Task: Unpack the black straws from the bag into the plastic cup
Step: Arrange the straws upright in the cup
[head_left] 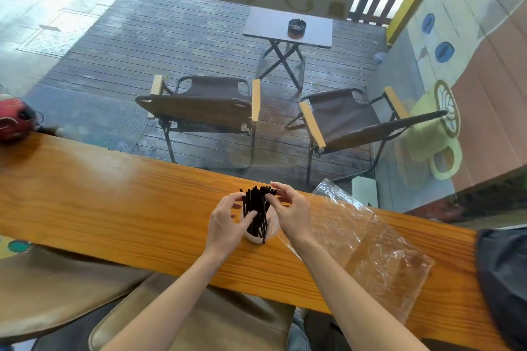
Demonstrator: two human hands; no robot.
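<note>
Cupping the bundle of thin black plastic straws (pixel 257 209), the left hand (pixel 225 222) and right hand (pixel 291 212) each curled fingers around it as it stood in the small pale plastic cup (pixel 261 232) near the wooden counter's (pixel 114 202) near edge. The crumpled clear plastic bag (pixel 379 248) lay just right, apparently emptied; only tidying seemed left, with bare counter leftward.

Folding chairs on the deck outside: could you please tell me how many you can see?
2. One chair stands left of centre beyond the counter; the other chair is to its right, near the painted wall. None seems hidden.
</note>
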